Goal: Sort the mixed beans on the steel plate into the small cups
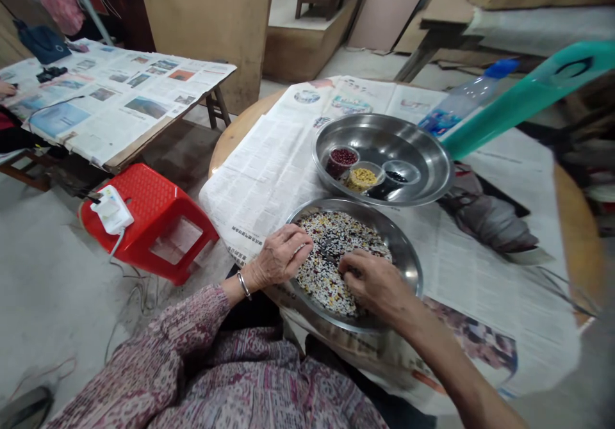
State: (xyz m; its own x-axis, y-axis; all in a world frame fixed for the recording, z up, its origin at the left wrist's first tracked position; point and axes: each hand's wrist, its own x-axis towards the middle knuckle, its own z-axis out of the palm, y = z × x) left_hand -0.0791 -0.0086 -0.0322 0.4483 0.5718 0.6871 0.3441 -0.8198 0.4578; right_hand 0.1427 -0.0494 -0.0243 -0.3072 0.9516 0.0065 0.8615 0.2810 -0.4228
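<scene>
A steel pan [406,250] full of mixed beans and grains sits on a newspaper-covered round table in front of me. My left hand [281,256] rests curled on the pan's left rim, fingers bent onto the grains. My right hand [372,282] lies on the mix with its fingertips pinched together among the grains; what they pinch is too small to name. Behind it a larger steel basin [423,144] holds three small cups: red beans [343,157], yellow grains [364,177] and a few dark beans [398,174].
A plastic water bottle [464,102] and a teal object [519,99] lie at the back right. A dark folded cloth [490,218] lies right of the pan. A red stool [154,221] with a white charger stands on the floor to the left, beside another papered table [106,105].
</scene>
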